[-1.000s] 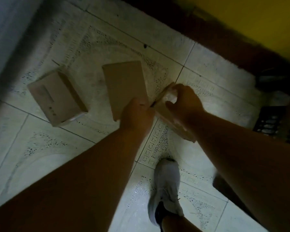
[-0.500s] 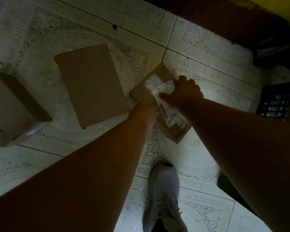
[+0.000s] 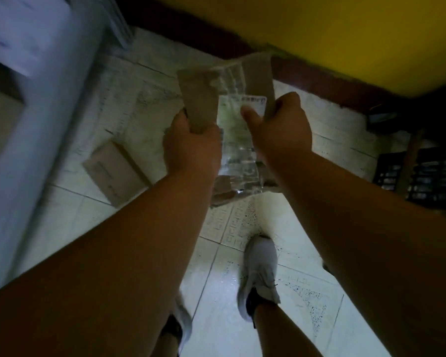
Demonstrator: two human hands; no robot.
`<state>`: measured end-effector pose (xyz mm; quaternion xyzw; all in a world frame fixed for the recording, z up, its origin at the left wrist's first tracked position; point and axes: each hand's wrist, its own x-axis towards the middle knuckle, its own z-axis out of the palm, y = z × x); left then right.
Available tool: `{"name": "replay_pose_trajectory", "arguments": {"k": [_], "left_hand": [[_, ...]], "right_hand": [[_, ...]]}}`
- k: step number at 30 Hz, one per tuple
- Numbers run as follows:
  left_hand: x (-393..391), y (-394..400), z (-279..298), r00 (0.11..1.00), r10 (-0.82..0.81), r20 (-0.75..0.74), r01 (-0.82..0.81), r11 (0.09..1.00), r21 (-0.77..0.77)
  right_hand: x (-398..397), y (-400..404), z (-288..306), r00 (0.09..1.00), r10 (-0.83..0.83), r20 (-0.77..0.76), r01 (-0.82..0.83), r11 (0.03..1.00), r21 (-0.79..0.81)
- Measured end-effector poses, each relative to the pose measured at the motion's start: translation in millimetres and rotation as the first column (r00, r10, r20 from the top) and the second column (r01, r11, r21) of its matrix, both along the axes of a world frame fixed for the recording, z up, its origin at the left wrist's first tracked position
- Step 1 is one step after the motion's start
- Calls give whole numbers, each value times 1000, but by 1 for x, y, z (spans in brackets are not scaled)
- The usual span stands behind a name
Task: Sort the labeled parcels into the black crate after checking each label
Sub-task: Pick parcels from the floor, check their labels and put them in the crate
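I hold a flat brown cardboard parcel (image 3: pixel 198 99) up in front of me, its white label under clear tape (image 3: pixel 236 130) facing me. My left hand (image 3: pixel 192 148) grips its left edge. My right hand (image 3: pixel 278 127) grips its right edge, thumb on the label. A second brown parcel (image 3: pixel 116 173) lies on the tiled floor to the left, below my left forearm. The black crate (image 3: pixel 420 179) stands on the floor at the right edge, partly hidden by my right arm.
A pale blue-white cabinet or appliance (image 3: pixel 36 99) fills the left side, blurred. A yellow wall (image 3: pixel 319 34) with a dark skirting runs along the top. My white shoes (image 3: pixel 260 274) stand on the patterned floor tiles below the parcel.
Both hands have lifted the labelled parcel off the floor and raised it toward my view. The view has swung up and left, so the flat middle parcel is out of sight.
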<state>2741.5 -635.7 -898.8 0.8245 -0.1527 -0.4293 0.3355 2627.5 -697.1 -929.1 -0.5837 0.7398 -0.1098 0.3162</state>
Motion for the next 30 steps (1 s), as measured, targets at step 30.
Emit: {"name": "replay_pose_trajectory", "arguments": {"k": [30], "left_hand": [[105,248,637,794,422,439,-48,762,-646]], "right_hand": [[118,186,659,484,620,617,-312,782,-540]]}}
